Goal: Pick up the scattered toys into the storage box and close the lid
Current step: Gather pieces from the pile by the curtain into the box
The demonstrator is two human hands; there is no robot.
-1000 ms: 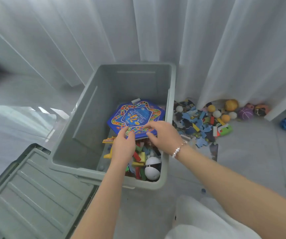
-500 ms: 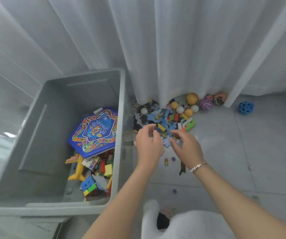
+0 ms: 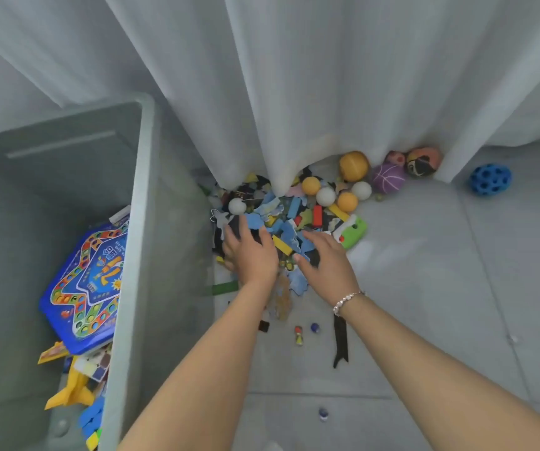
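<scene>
Both hands press down on a heap of puzzle pieces and blocks (image 3: 289, 222) on the floor at the foot of a white curtain (image 3: 294, 92). The left hand (image 3: 250, 252) and right hand (image 3: 325, 263) lie side by side, fingers spread wide and flat over the pieces, apparently to rake up a handful; nothing is gripped yet. The grey storage box (image 3: 138, 222) stands open just beside the heap, a blue game board (image 3: 89, 281) already inside. Balls (image 3: 353, 166) wait against the curtain.
</scene>
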